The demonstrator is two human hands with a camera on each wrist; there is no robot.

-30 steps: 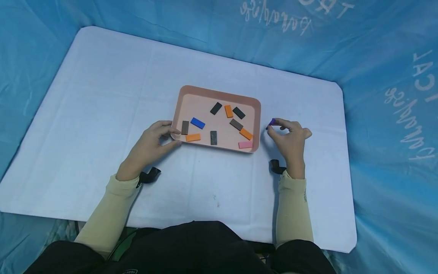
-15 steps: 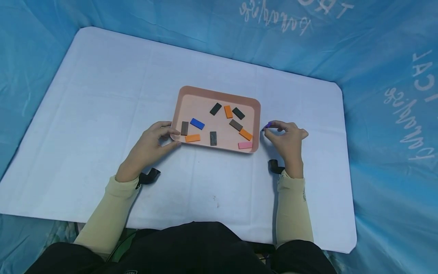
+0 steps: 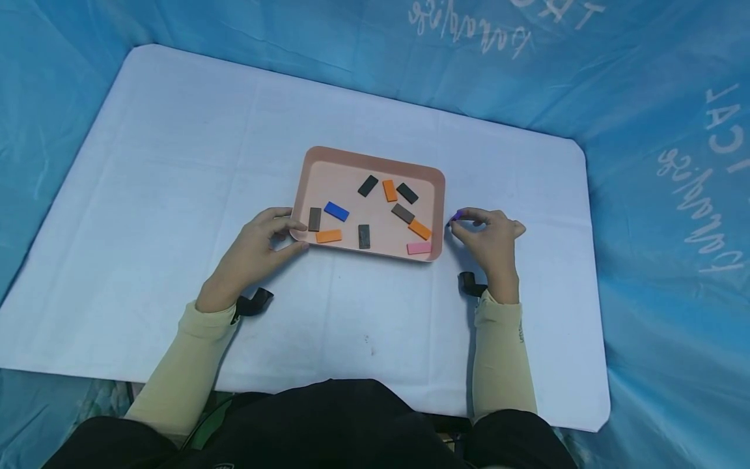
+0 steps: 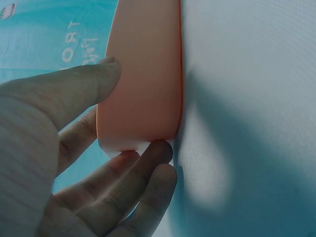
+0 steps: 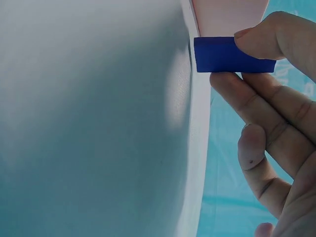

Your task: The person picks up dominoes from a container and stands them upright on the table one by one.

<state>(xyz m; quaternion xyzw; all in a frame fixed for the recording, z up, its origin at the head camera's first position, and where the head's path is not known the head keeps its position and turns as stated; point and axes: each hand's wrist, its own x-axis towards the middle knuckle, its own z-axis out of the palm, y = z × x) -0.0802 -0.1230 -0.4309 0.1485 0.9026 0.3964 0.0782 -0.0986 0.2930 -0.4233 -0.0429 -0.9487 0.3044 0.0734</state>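
Note:
A pink rectangular tray [image 3: 375, 155] lies on the white table with several flat domino blocks in it: dark ones, orange ones such as the front-left orange domino block [image 3: 329, 236], a blue domino block [image 3: 336, 210] and a pink domino block [image 3: 418, 248]. My left hand [image 3: 254, 251] grips the tray's front-left corner, thumb on the front wall and fingers round the left side. Just beyond the right rim, my right hand [image 3: 489, 238] pinches a purple domino block [image 5: 215, 55] between thumb and fingertips. It looks deep blue in the right wrist view.
The white table [image 3: 176, 163] spreads around the tray. Blue printed curtains [image 3: 662, 228] hang behind it and at its sides. A black wrist device sits at the left wrist [image 3: 255, 302] and another at the right wrist [image 3: 471, 285].
My right hand has moved left and slightly nearer the body, bringing the pinched purple domino block close to the tray's right rim. My left hand has kept its grip on the corner.

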